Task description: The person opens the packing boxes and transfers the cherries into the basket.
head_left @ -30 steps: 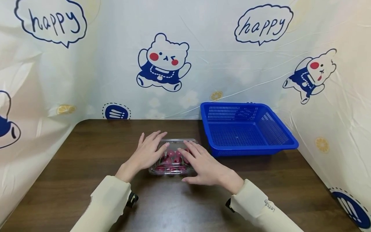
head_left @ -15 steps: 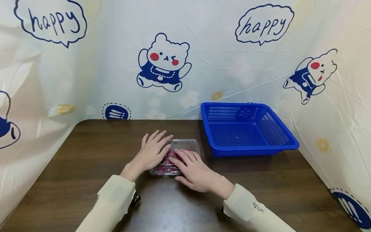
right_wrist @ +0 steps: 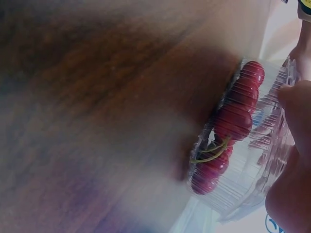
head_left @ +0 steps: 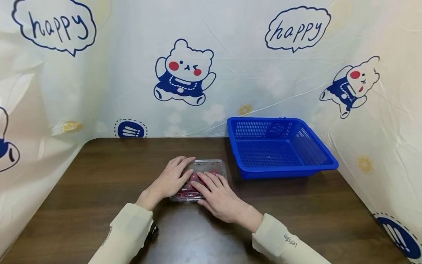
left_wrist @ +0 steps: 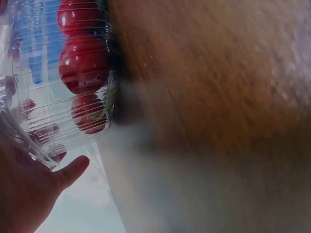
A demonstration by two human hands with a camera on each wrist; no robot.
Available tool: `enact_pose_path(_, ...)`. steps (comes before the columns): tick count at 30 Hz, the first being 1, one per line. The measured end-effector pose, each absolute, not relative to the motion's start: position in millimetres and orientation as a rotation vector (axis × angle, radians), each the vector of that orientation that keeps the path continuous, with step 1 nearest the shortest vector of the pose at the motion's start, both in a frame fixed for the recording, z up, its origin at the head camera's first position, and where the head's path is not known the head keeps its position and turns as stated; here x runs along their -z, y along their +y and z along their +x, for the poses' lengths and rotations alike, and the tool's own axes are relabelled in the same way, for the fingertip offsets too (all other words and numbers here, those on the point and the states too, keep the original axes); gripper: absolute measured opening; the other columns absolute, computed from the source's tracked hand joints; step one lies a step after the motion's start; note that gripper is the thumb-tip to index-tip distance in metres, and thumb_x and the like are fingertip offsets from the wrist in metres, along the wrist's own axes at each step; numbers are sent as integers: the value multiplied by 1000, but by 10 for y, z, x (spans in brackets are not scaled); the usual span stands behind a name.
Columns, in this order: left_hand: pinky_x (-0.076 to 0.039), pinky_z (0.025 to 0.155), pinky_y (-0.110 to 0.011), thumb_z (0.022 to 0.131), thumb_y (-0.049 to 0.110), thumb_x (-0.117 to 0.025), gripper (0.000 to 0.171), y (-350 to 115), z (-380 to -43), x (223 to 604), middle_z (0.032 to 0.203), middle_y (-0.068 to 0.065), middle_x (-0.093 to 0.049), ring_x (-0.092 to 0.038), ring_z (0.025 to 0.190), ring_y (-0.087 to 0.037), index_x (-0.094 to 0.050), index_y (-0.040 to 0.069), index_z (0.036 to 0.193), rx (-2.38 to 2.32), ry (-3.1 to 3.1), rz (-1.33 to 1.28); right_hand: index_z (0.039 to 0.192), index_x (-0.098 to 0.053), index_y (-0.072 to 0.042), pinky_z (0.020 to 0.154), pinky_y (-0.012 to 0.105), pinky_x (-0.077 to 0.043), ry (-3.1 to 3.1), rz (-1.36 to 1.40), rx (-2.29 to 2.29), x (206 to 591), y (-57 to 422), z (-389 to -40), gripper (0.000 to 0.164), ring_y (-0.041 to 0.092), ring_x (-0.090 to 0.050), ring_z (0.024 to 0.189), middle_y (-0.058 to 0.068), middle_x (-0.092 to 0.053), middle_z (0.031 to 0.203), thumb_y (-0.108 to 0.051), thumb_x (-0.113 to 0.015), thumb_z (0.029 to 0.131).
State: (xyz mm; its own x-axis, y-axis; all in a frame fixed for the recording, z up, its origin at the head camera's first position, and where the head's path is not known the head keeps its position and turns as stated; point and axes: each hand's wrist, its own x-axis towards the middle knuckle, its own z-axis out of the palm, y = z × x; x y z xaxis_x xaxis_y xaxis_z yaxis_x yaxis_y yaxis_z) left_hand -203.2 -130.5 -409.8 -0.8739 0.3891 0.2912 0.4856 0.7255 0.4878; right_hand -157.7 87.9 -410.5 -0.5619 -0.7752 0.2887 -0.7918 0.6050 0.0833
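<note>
A clear plastic clamshell box (head_left: pixel 211 165) of red cherries (left_wrist: pixel 85 63) sits on the table, its lid down. My left hand (head_left: pixel 166 179) rests on the box's left side, fingers stretched over the lid's far left part. Spread across the lid's front and middle are the fingers of my right hand (head_left: pixel 222 200), with the thumb near the front edge. In the right wrist view, green stems (right_wrist: pixel 214 154) show among the cherries through the ribbed wall. The undersides of most fingers are hidden.
A blue perforated plastic basket (head_left: pixel 268 154) stands behind and to the right of the box. The brown wooden table (head_left: pixel 82 205) runs back to a light curtain (head_left: pixel 132 73) printed with bears, which also hangs along both sides.
My right hand has moved left and nearer over the lid. My left hand has shifted slightly right, its fingers now closer together and lower on the box. The box stays in place.
</note>
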Motion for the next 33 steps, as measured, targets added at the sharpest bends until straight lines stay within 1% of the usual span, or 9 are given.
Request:
enact_pose_path(9,-33,106,-62,98,26,-52,45,-1289,-2022,4093,128,-22,-55,-42,126,-43,-50,7,138,859,-2739,-699,144,-41,-17,108,56,-32,-2525,1270,-126,4117,882,-1589,48,30,-33,138,14,-41,151,-31,-49,99)
enact_pose_path(18,-36,104,-62,99,29,-49,46,-1280,-1935,4088,129,-21,-54,-41,127,-41,-48,8,140,894,-2772,-601,144,-40,-21,108,58,-31,-2569,1272,-158,4125,896,-1621,55,31,-31,138,11,-38,152,-46,-48,96)
enact_pose_path(22,-37,102,-63,99,28,-50,46,-1277,-1902,4086,129,-21,-53,-41,126,-41,-47,8,140,907,-2776,-568,143,-40,-23,108,58,-31,-2577,1262,-170,4139,895,-1627,55,32,-31,137,10,-38,151,-48,-49,95)
enact_pose_path(28,-38,100,-64,99,27,-50,46,-1276,-1863,4063,127,-22,-53,-41,125,-42,-47,7,140,914,-2778,-540,142,-42,-25,109,54,-31,-2586,1235,-181,4145,887,-1636,55,31,-30,137,9,-38,150,-50,-51,94)
enact_pose_path(33,-39,99,-65,99,29,-49,50,-1292,-1831,4047,131,-24,-49,-38,127,-43,-43,7,143,900,-2819,-543,144,-40,-26,110,52,-30,-2613,1227,-201,4124,891,-1643,57,30,-29,137,10,-37,149,-51,-51,94)
